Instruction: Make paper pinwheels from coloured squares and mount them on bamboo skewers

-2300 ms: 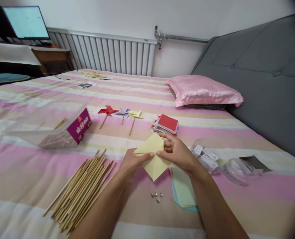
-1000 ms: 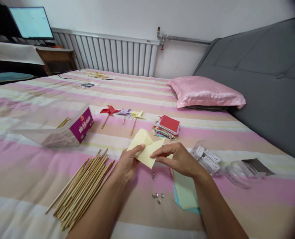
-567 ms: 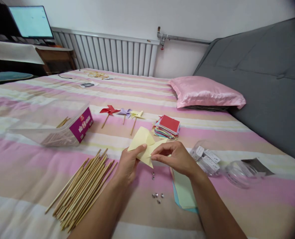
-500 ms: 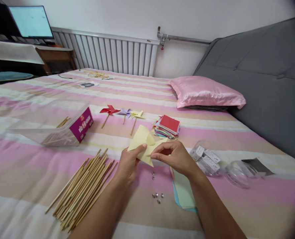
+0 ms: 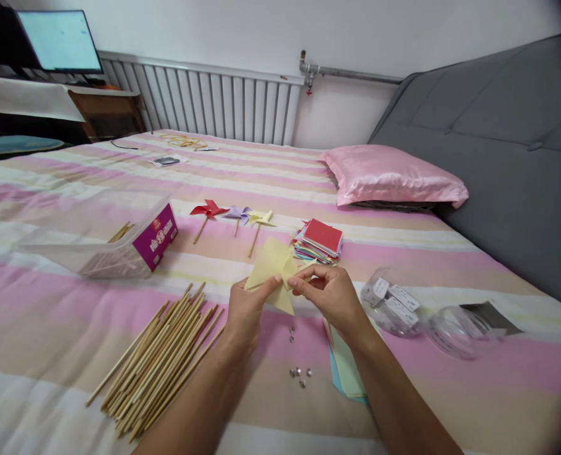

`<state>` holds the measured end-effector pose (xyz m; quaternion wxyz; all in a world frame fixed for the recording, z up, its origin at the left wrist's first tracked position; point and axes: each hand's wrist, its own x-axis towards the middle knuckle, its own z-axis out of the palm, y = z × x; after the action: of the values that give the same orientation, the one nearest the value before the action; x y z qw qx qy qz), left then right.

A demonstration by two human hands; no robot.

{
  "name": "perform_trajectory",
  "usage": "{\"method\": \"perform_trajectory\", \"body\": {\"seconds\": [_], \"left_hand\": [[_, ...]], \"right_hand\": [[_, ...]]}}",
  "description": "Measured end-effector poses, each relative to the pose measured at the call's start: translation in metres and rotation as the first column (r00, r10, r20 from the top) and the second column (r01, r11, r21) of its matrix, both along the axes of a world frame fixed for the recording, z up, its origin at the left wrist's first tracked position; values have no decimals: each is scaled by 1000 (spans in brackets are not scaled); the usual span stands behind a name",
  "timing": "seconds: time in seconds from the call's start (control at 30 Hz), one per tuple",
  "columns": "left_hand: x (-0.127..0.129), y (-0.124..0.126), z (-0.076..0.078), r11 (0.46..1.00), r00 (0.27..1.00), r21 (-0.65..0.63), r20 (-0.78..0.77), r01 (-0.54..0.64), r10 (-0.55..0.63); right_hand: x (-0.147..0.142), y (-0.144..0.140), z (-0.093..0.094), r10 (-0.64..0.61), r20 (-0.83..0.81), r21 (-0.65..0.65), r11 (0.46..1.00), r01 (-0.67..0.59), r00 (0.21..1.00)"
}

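The yellow paper point(image 5: 273, 265), partly folded, sits pinched between both your hands above the striped bedspread point(image 5: 72, 328). Your left hand point(image 5: 246, 309) grips its lower left edge with thumb on top, and your right hand point(image 5: 330, 294) nips the fold near the middle with thumb and forefinger closed on it. Just below your hands a few small metal pins point(image 5: 299, 373) lie on the cover, with flat green and blue sheets point(image 5: 344, 373) under your right wrist. To your left lies a loose bundle of wooden sticks point(image 5: 160, 357). Beyond the paper are a stack of coloured squares point(image 5: 319, 241) and three finished pinwheels point(image 5: 235, 218); a clear box point(image 5: 95, 237) stands further left.
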<state>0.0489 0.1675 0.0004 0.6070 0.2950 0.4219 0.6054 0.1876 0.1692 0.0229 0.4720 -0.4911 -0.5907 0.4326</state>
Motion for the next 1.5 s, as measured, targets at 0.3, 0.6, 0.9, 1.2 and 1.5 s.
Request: {"method": "perform_trajectory", "body": {"seconds": [0.3, 0.6, 0.9, 1.2, 1.5], "left_hand": [[1, 0, -3, 999, 999, 32, -50, 10, -8], [1, -1, -5, 999, 995, 41, -104, 3, 2], [3, -2, -1, 1000, 993, 5, -113, -21, 21], [3, 0, -3, 1000, 995, 12, -97, -12, 13], [3, -1, -1, 1000, 996, 11, -90, 9, -8]], "right_hand": [[-1, 0, 0, -66, 25, -39, 997, 67, 998], [0, 0, -3, -82, 46, -28, 996, 83, 996], [-1, 0, -4, -75, 44, 15, 997, 74, 996], [-1, 0, -4, -109, 100, 36, 994, 106, 989], [-2, -1, -2, -132, 150, 56, 991, 125, 980]]}}
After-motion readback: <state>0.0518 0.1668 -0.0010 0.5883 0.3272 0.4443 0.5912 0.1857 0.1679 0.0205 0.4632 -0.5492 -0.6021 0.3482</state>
